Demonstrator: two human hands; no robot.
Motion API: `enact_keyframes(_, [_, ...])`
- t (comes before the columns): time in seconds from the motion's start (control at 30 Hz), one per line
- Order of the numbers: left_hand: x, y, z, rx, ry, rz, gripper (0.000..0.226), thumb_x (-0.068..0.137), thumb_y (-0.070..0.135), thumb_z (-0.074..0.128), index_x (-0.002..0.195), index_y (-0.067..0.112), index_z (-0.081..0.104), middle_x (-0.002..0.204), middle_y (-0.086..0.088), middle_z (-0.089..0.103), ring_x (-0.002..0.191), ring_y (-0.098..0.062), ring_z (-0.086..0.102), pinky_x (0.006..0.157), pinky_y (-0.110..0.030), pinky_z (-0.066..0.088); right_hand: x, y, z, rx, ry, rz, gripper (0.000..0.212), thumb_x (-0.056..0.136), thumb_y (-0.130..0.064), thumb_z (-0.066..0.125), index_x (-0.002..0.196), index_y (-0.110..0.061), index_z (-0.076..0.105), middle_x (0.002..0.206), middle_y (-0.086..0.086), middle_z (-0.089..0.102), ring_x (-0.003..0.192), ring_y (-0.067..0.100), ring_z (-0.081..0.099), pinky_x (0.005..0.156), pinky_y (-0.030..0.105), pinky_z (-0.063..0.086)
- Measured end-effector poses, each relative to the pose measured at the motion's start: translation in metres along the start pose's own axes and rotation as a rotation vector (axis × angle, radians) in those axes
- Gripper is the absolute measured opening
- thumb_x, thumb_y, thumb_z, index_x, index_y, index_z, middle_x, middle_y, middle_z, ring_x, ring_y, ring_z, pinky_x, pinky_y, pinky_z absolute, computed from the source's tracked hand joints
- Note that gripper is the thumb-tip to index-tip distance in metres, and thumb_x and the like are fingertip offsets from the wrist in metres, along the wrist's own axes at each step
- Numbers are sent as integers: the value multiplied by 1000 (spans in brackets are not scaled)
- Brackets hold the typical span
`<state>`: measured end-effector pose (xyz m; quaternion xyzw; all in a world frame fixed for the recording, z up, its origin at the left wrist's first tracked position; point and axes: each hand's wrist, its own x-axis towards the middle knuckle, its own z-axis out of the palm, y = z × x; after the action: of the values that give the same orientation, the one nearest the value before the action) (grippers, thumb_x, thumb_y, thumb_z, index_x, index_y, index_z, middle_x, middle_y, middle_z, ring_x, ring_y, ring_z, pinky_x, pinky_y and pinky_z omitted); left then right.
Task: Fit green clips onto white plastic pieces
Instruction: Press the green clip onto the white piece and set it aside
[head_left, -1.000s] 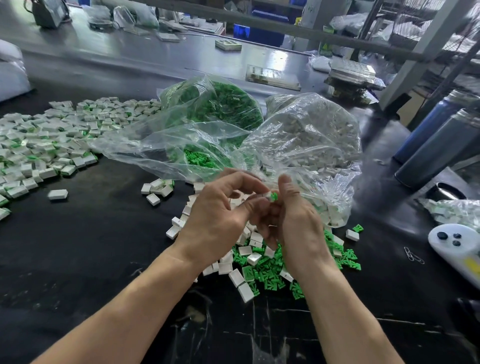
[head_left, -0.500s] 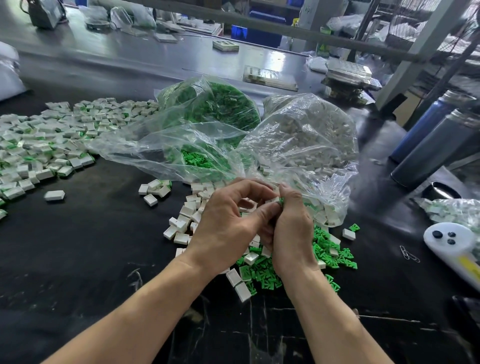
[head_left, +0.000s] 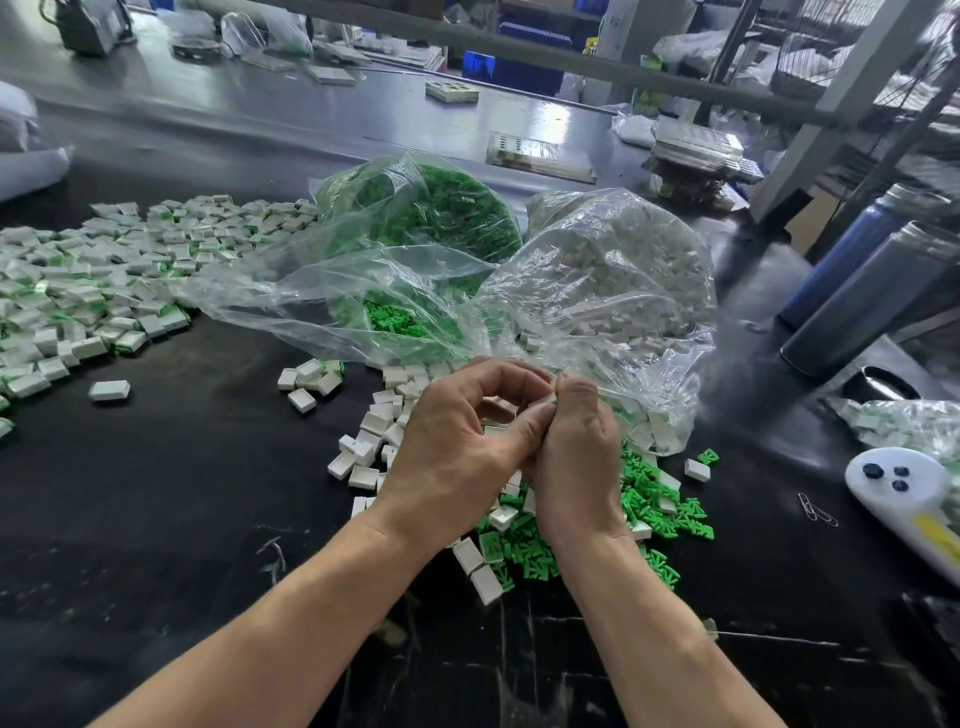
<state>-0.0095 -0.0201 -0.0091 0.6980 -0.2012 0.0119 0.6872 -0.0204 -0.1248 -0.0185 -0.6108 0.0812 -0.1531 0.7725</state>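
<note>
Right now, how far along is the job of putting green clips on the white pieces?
Done: a big pile of fitted pieces lies at the far left of the table. In hand: the left hand and right hand pinch one white piece together. Left: loose white pieces, loose green clips, and the bag of clips and bag of white pieces look well filled, so much remains.

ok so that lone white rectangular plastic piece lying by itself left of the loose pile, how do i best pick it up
Pinch the lone white rectangular plastic piece across its two long side walls, coming straight down from above. It lies flat on the black table, broad face up, with bare table all round it, so thumb and forefinger should fit on either side. The flat top gives nothing to hook.
</note>
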Motion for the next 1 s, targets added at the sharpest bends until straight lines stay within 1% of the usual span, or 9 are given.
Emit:
enact_keyframes(0.1, [0,1,0,-9,-1,4,4,90,5,76,93,8,75,104,2,75,87,-17,72,73,-20,57,0,0,1,-18,6,-22,52,101,-34,34,88,-25,83,92,10,80,91,24,78,72,34,61])
enact_keyframes(0.2, [-1,1,0,-11,-1,7,4,91,5,76,94,8,75,104,4,75,87,-14,72,72,-19,57,0,1,1,-47,7,-30,52,100,-37,33,92,-21,82,96,12,80,97,27,77,81,43,62])
enact_keyframes(0.37, [0,-2,-2,-3,6,-5,4,91,9,77,94,12,75,103,6,75,81,-8,72,68,-19,57,-3,1,0,-76,-6,-21,53,104,-48,33,93,-30,82,93,11,80,90,28,78,75,43,64])
enact_keyframes(0.43, [1,-4,-4,-8,25,-15,5,91,12,78,95,14,75,100,6,76,82,-12,74,71,-23,60,-4,0,-2,-142,1,-22,61,107,-58,33,82,-30,81,74,6,76,68,23,74,61,36,61])
enact_keyframes(0.5, [3,-7,-8,-21,60,-28,8,91,16,78,98,18,75,96,5,77,83,-17,75,76,-31,62,-2,-3,-7,-244,24,-69,66,109,-58,33,65,-29,72,57,-4,59,50,10,53,45,22,43])
enact_keyframes(0.57, [6,-10,-12,-21,97,-35,9,91,21,78,99,22,74,94,4,77,86,-16,75,79,-33,62,-1,-6,-11,-252,5,-110,60,110,-52,37,69,-25,72,61,-1,59,53,9,48,46,18,37])
enact_keyframes(0.7, [8,-10,-16,-29,141,-11,7,91,21,78,97,24,74,89,8,77,81,-6,73,73,-17,56,0,-8,-13,-286,-99,-178,36,107,-36,55,83,-13,70,71,2,65,56,10,50,48,19,38])
enact_keyframes(0.8, [9,-12,-19,26,149,-5,13,91,22,79,103,27,74,88,7,75,80,-11,73,73,-20,59,0,-7,-13,-321,-97,-141,29,104,-34,60,89,-13,72,73,2,65,58,11,51,51,22,38])
enact_keyframes(1.0, [7,-8,-25,418,118,146,21,89,24,80,110,26,75,94,17,68,85,-6,67,71,-12,52,-1,-6,-13,-403,-86,-189,25,105,-33,59,92,-21,76,74,-11,70,66,1,62,59,15,47])
